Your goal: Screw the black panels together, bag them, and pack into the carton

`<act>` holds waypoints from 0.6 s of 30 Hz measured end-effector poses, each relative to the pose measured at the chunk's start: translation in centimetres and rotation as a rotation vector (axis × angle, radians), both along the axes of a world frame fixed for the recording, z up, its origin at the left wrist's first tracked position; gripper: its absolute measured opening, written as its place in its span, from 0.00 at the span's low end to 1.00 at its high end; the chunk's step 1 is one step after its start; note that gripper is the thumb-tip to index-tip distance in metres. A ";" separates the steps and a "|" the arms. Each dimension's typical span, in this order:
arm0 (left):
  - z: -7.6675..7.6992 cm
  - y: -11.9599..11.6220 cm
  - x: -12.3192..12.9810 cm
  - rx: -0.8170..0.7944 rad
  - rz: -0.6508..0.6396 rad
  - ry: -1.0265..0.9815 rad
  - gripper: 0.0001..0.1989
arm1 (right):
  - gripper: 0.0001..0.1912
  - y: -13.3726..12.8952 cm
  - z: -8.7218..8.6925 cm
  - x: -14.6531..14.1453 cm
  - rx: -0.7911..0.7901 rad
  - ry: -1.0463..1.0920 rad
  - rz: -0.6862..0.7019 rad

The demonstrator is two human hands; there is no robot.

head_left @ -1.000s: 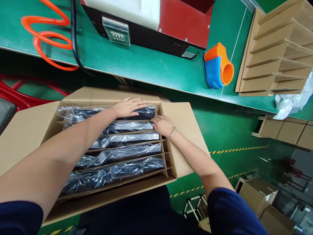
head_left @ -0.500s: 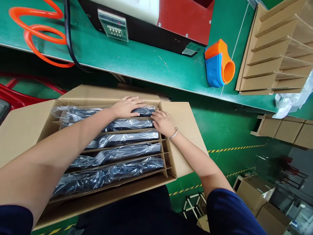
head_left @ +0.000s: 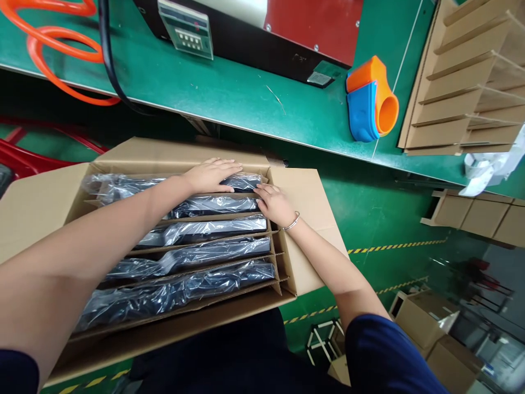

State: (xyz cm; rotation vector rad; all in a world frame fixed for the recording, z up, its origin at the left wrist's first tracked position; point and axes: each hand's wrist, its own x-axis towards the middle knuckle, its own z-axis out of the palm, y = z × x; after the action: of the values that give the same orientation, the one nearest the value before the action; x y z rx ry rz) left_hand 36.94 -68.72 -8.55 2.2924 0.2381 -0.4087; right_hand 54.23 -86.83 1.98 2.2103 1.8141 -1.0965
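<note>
An open cardboard box (head_left: 283, 273) with its flaps folded out stands before me. Cardboard dividers (head_left: 213, 216) split it into rows, and several dark items in clear plastic wrap (head_left: 221, 227) lie in those rows. My left hand (head_left: 211, 175) rests flat, fingers stretched, on the wrapped item in the farthest row (head_left: 246, 181). At the right end of that row is my right hand (head_left: 274, 203), its fingers loosely extended over the item's end and the divider edge. A metal bracelet (head_left: 292, 221) circles my right wrist. What lies under both palms is hidden.
Beyond the box runs a green workbench (head_left: 246, 104) carrying a red and black machine (head_left: 311, 33), an orange and blue holder (head_left: 371, 101) and a cardboard divider set (head_left: 463, 87). An orange coiled hose (head_left: 61, 35) hangs at left, near a red stool (head_left: 36, 150). Boxes (head_left: 426, 317) stand lower right.
The view has shifted slightly, so the bench things sit a little differently. Both hands keep nearly the same place on the far wrapped item.
</note>
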 end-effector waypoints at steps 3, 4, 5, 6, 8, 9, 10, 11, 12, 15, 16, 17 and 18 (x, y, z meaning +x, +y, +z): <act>-0.5 -0.2 0.4 0.015 -0.010 0.002 0.42 | 0.22 0.1 0.1 0.0 -0.012 0.003 0.013; -0.7 -0.3 0.5 0.021 -0.012 0.004 0.42 | 0.23 0.2 0.2 -0.1 -0.019 0.001 0.019; -0.8 -0.3 0.6 0.027 -0.014 0.003 0.42 | 0.23 0.3 0.3 -0.1 -0.028 0.000 0.025; -0.9 -0.4 0.6 0.032 -0.015 0.001 0.42 | 0.23 0.4 0.4 -0.2 -0.038 -0.001 0.031; -1.0 -0.3 0.7 0.028 -0.014 -0.005 0.42 | 0.24 0.5 0.6 -0.3 -0.065 -0.003 0.037; -1.0 -0.3 0.6 0.020 -0.012 -0.006 0.41 | 0.24 0.6 0.7 -0.3 -0.078 -0.003 0.037; -1.1 -0.2 0.7 0.010 -0.007 -0.006 0.41 | 0.24 0.7 0.7 -0.4 -0.090 -0.001 0.038; -1.1 -0.1 0.7 0.000 -0.001 -0.006 0.40 | 0.23 0.7 0.8 -0.4 -0.100 0.001 0.040; -1.1 0.0 0.7 -0.009 0.005 -0.006 0.39 | 0.23 0.8 0.8 -0.4 -0.107 0.005 0.043; -1.0 0.3 1.0 -0.026 0.026 -0.009 0.35 | 0.21 0.9 0.8 -0.3 -0.113 0.019 0.063; -1.0 0.4 1.1 -0.031 0.033 -0.009 0.34 | 0.20 0.9 0.8 -0.2 -0.115 0.023 0.069; -0.9 0.5 1.2 -0.034 0.039 -0.007 0.34 | 0.19 0.9 0.8 -0.2 -0.117 0.027 0.074; -0.9 0.5 1.2 -0.038 0.044 -0.004 0.34 | 0.19 1.0 0.8 -0.2 -0.121 0.029 0.076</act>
State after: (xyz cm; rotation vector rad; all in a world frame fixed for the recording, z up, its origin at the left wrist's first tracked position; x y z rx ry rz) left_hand 38.17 -68.24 -9.44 2.2463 0.2756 -0.3836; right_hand 54.03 -85.85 2.80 2.0519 1.7767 -1.1954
